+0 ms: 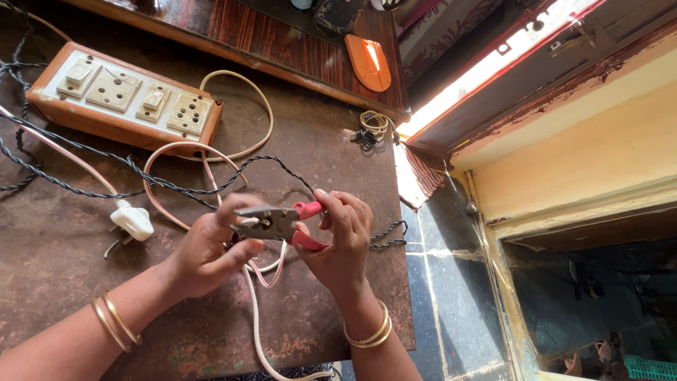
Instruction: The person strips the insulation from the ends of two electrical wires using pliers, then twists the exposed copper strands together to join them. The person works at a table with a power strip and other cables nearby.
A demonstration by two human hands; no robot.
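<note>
My right hand [343, 243] grips the red handles of a pair of pliers [278, 224], whose metal jaws point left. My left hand [208, 248] pinches a white wire [255, 321] at the plier jaws. That wire runs down off the near edge of the table. A pink-and-white cable loop [173, 152] and a black twisted cord [106, 156] pass just behind my hands.
A wooden switch-and-socket board [123, 97] lies at the back left of the rusty metal table [56, 254]. A white plug [132, 220] lies left of my hands. A small coiled wire [372, 127] and an orange object [368, 63] sit at the back. The table ends at the right, with tiled floor below.
</note>
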